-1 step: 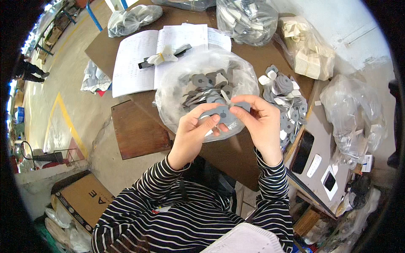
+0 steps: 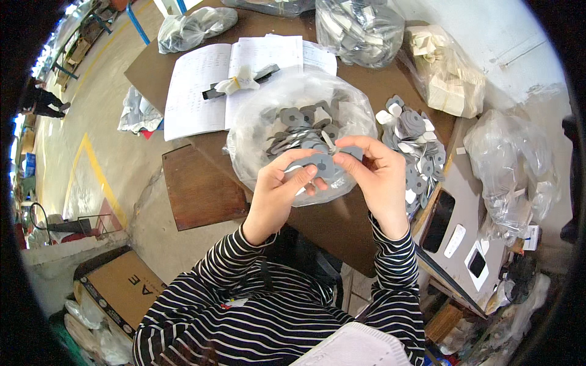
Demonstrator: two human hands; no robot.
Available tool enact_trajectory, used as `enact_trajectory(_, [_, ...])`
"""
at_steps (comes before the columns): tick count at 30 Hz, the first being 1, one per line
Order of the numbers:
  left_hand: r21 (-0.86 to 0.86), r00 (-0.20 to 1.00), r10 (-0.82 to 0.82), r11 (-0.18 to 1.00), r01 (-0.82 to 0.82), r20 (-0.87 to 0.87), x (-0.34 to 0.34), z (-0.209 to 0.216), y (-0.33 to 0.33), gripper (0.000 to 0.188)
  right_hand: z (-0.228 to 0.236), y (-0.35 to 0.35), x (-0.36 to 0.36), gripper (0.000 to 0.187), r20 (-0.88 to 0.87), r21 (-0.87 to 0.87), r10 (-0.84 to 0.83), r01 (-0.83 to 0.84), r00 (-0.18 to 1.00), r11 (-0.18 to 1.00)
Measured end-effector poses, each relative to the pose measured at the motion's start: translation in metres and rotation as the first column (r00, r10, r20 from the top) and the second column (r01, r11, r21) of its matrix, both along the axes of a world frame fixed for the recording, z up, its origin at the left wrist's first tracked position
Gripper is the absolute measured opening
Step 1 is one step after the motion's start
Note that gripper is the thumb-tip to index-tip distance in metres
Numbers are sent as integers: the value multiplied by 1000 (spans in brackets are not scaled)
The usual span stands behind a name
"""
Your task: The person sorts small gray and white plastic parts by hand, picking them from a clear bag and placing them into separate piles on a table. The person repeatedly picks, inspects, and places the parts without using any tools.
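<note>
Pinching noted in both hands, centre of frame: my left hand (image 2: 271,194) grips one flat grey piece (image 2: 321,167); my right hand (image 2: 381,175) pinches what appears a second grey piece (image 2: 353,152). Beyond them: one open clear bag (image 2: 243,131), contents overlapping, uncountable. On the counter (image 2: 386,80): one open notebook (image 2: 194,104), upper left; one loose heap (image 2: 421,137), right of centre.

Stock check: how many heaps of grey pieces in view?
2: one heap inside the open clear bag, another heap on the table to its right; other bags may hide more.
</note>
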State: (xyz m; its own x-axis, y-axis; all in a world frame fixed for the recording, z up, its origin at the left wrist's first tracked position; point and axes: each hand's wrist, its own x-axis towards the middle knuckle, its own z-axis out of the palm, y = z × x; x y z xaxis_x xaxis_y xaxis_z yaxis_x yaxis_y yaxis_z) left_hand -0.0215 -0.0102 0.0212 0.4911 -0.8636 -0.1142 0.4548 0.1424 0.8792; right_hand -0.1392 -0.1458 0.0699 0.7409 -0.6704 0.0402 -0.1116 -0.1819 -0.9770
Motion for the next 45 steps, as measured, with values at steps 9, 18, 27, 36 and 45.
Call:
enact_trajectory(9, [76,968,222,970,-232,116,25,-12,15,22,-3,14,37,21,-40,-92,236,-239,971,967])
enact_trajectory(18, [63,967,110,993,-98,-228,35,-5,27,29,-6,19,54,28,61,-300,156,-131,986,945])
enact_trajectory(27, [-76,947,-19,997,-6,-321,39,15,28,38,-15,-15,55,38,31,-479,86,-60,996,876])
enact_trajectory(36, [114,986,149,981,-157,76,29,-10,17,19,-22,5,43,14,-14,-95,202,-202,979,975])
enact_trajectory(45, [88,949,129,983,-161,289,30,-9,17,22,-25,7,39,17,36,96,163,-166,986,981])
